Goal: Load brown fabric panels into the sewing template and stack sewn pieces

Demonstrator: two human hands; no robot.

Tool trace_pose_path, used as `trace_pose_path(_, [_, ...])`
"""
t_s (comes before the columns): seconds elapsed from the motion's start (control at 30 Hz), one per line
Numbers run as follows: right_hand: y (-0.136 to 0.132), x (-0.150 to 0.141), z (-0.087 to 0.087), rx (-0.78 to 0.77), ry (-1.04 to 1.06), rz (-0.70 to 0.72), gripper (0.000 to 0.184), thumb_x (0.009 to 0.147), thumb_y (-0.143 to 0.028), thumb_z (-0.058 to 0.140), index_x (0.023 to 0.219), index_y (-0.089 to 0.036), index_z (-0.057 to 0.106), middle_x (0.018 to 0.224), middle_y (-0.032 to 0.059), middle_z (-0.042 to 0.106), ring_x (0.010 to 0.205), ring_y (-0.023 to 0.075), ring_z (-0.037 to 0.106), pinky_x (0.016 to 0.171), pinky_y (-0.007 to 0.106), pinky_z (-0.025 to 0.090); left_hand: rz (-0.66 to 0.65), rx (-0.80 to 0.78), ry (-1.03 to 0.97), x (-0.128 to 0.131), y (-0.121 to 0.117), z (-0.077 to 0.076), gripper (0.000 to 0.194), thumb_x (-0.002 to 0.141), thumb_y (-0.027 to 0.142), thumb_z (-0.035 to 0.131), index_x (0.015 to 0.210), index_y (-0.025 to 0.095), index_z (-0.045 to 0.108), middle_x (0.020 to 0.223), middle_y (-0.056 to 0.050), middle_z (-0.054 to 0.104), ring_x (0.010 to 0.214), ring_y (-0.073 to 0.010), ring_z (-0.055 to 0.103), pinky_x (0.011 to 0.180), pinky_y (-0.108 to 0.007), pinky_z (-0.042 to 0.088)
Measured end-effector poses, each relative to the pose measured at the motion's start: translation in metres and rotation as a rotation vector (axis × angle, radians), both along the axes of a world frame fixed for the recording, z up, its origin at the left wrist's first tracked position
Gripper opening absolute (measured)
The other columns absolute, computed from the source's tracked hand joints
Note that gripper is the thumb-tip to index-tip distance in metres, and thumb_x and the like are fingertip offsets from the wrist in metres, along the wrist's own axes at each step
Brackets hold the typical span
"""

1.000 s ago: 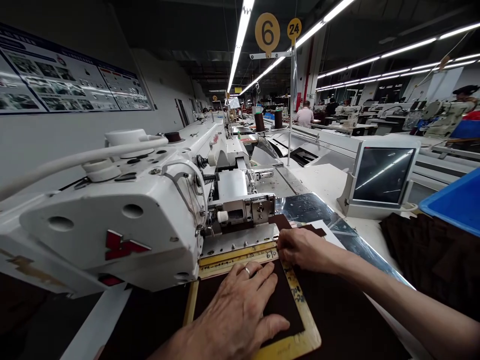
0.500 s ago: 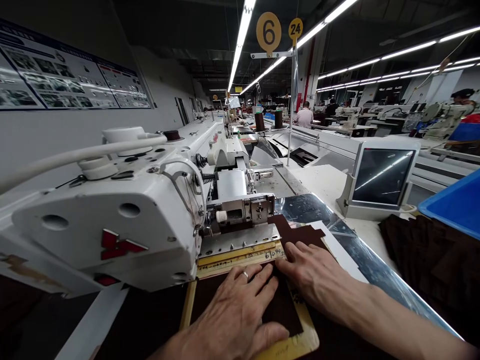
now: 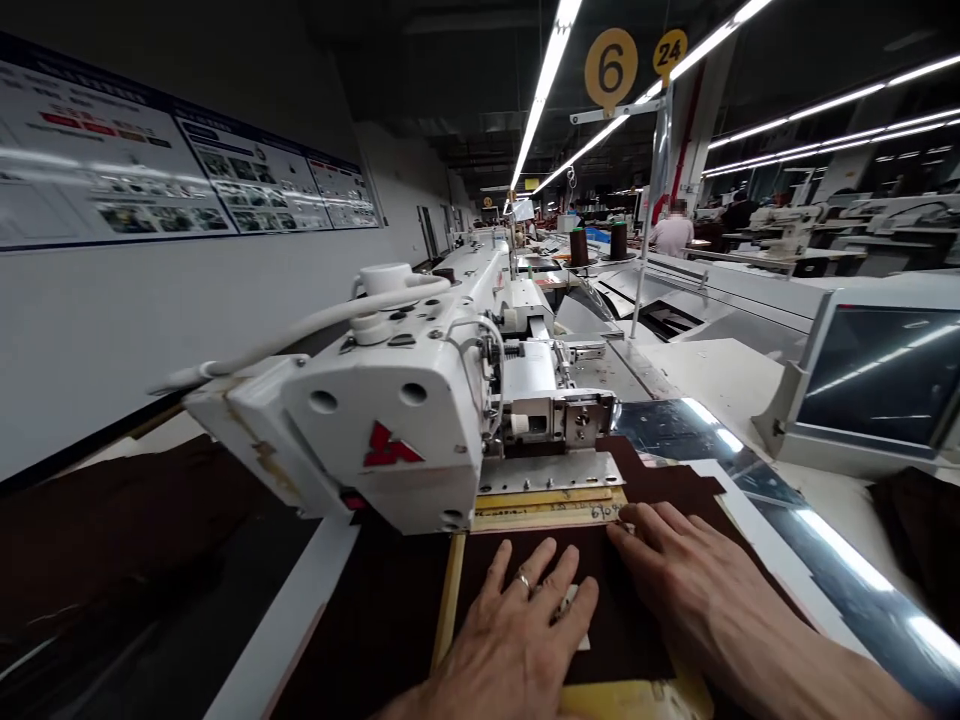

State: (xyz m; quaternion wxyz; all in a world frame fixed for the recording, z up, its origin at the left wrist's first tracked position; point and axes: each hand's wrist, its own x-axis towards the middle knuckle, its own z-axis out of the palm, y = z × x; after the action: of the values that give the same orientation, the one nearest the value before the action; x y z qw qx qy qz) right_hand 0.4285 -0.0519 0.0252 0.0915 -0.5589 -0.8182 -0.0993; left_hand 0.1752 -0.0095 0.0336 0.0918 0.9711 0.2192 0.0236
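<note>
Hands have drawn apart: beside the white sewing machine point(image 3: 397, 430), the left hand point(image 3: 517, 630) and right hand point(image 3: 694, 570) press on a dark brown fabric panel point(image 3: 622, 640) in a wooden-edged template point(image 3: 448, 600), fingers point(image 3: 499, 580) splayed, gripping nothing, seemingly to keep it flat.

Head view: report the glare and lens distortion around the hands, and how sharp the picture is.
Head view: ceiling-light glare streaks the dark glossy monitor screen and the shiny reflective panel right of the work; wide-angle distortion stretches the white sewing machine; the left hand and right hand look fairly sharp; the dark brown fabric loses detail.
</note>
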Motion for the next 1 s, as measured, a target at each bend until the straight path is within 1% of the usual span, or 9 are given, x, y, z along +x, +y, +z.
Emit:
trace_pose_path(0.07, [-0.004, -0.006, -0.006, 0.102, 0.034, 0.039, 0.036, 0.103, -0.032, 0.050, 0.135, -0.018, 0.062, 0.133, 0.0144, 0.065, 0.111, 0.0319, 0.064, 0.084, 0.046, 0.056, 0.024, 0.036, 0.020, -0.009, -0.003, -0.009, 0.084, 0.097, 0.078, 0.044, 0.161, 0.024, 0.035, 0.164, -0.013, 0.035, 0.152, -0.0399, 0.031, 0.118, -0.068, 0.028])
trace_pose_path(0.13, [-0.008, -0.010, -0.014, 0.198, 0.057, 0.068, 0.044, 0.108, -0.047, 0.042, 0.130, -0.018, 0.066, 0.130, 0.0129, 0.068, 0.115, 0.0321, 0.065, 0.088, 0.047, 0.055, 0.055, 0.082, 0.029, -0.016, -0.005, -0.015, 0.083, 0.098, 0.076, 0.044, 0.162, 0.025, 0.033, 0.164, -0.013, 0.036, 0.151, -0.0405, 0.032, 0.118, -0.066, 0.029])
trace_pose_path(0.23, [-0.012, -0.013, -0.019, 0.283, 0.037, 0.064, 0.055, 0.109, -0.057, 0.033, 0.123, -0.019, 0.071, 0.124, 0.0095, 0.073, 0.113, 0.0299, 0.067, 0.093, 0.049, 0.051, 0.090, 0.127, 0.037, -0.022, -0.005, -0.019, 0.078, 0.100, 0.072, 0.044, 0.162, 0.026, 0.033, 0.164, -0.012, 0.036, 0.150, -0.0403, 0.035, 0.118, -0.063, 0.032])
trace_pose_path(0.3, [-0.012, -0.012, -0.017, 0.295, -0.003, 0.077, 0.055, 0.108, -0.060, 0.036, 0.124, -0.021, 0.071, 0.124, 0.0071, 0.073, 0.112, 0.0277, 0.068, 0.097, 0.049, 0.048, 0.102, 0.133, 0.036, -0.025, -0.005, -0.020, 0.073, 0.102, 0.068, 0.045, 0.161, 0.027, 0.035, 0.164, -0.011, 0.037, 0.149, -0.0401, 0.036, 0.119, -0.062, 0.032])
trace_pose_path(0.4, [-0.011, -0.009, -0.010, 0.306, -0.062, 0.106, 0.052, 0.105, -0.062, 0.044, 0.124, -0.023, 0.072, 0.124, 0.0058, 0.073, 0.111, 0.0267, 0.069, 0.099, 0.048, 0.046, 0.115, 0.114, 0.048, -0.026, -0.005, -0.020, 0.065, 0.105, 0.060, 0.045, 0.161, 0.029, 0.036, 0.164, -0.010, 0.038, 0.149, -0.0411, 0.036, 0.117, -0.065, 0.033])
trace_pose_path(0.6, [-0.009, -0.008, -0.006, 0.326, -0.128, 0.128, 0.052, 0.104, -0.061, 0.044, 0.122, -0.022, 0.074, 0.118, 0.0076, 0.075, 0.107, 0.0291, 0.070, 0.092, 0.049, 0.049, 0.216, 0.031, 0.102, -0.023, -0.008, -0.013, 0.058, 0.107, 0.050, 0.045, 0.161, 0.032, 0.036, 0.164, -0.016, 0.033, 0.148, -0.0521, 0.029, 0.110, -0.073, 0.037])
trace_pose_path(0.67, [-0.009, -0.008, -0.007, 0.347, -0.148, 0.150, 0.054, 0.105, -0.059, 0.042, 0.120, -0.019, 0.075, 0.116, 0.0095, 0.076, 0.103, 0.0296, 0.071, 0.088, 0.048, 0.051, 0.251, -0.023, 0.125, -0.023, -0.008, -0.009, 0.063, 0.104, 0.054, 0.050, 0.161, 0.031, 0.036, 0.165, -0.019, 0.029, 0.148, -0.0544, 0.025, 0.110, -0.072, 0.037])
trace_pose_path(0.83, [-0.009, -0.007, -0.010, 0.369, -0.147, 0.165, 0.053, 0.105, -0.057, 0.042, 0.118, -0.017, 0.075, 0.114, 0.0112, 0.076, 0.101, 0.0308, 0.070, 0.084, 0.048, 0.053, 0.301, -0.132, 0.144, -0.019, -0.007, 0.001, 0.092, 0.089, 0.071, 0.065, 0.162, 0.024, 0.034, 0.165, -0.028, 0.021, 0.148, -0.0583, 0.016, 0.111, -0.073, 0.034])
trace_pose_path(1.0, [-0.009, -0.010, -0.009, 0.349, -0.083, 0.150, 0.052, 0.107, -0.054, 0.039, 0.120, -0.017, 0.074, 0.115, 0.0104, 0.075, 0.101, 0.0306, 0.069, 0.084, 0.047, 0.052, 0.311, -0.139, 0.172, -0.008, -0.007, 0.008, 0.087, 0.090, 0.061, 0.068, 0.161, 0.023, 0.036, 0.165, -0.028, 0.022, 0.149, -0.0562, 0.019, 0.111, -0.074, 0.031])
